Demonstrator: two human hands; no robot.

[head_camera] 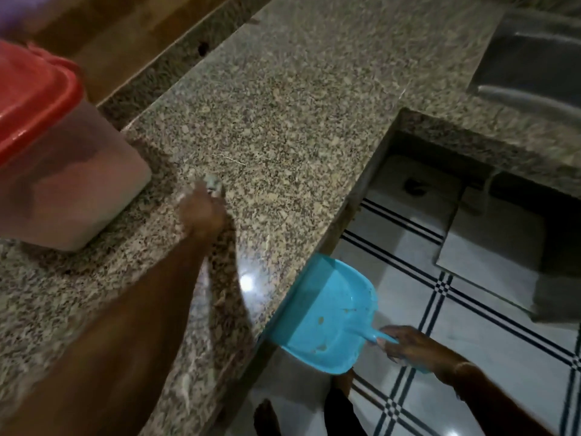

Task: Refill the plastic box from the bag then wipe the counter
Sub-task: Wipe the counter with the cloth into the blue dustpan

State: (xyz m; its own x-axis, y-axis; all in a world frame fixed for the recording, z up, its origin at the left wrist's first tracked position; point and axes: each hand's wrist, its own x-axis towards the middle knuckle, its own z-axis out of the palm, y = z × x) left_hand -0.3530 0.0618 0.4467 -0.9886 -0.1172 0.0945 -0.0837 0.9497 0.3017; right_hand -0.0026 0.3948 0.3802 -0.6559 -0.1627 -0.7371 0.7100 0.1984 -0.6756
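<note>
The translucent plastic box [72, 184] with a red lid [31, 99] stands on the speckled granite counter [283, 105] at the left. My left hand [201, 209] rests on the counter just right of the box, closed around a small pale cloth [213, 183] that peeks out at the fingertips; the hand is blurred. My right hand [408, 344] grips the handle of a blue dustpan [327, 313], held against the counter's front edge, below the surface. A few crumbs lie in the pan. No bag is in view.
A steel sink [531, 64] sits at the far right of the counter. A wooden ledge [119, 36] runs behind the counter. Below lies white tiled floor with dark lines [471, 309], and my feet [267, 416] show near the bottom.
</note>
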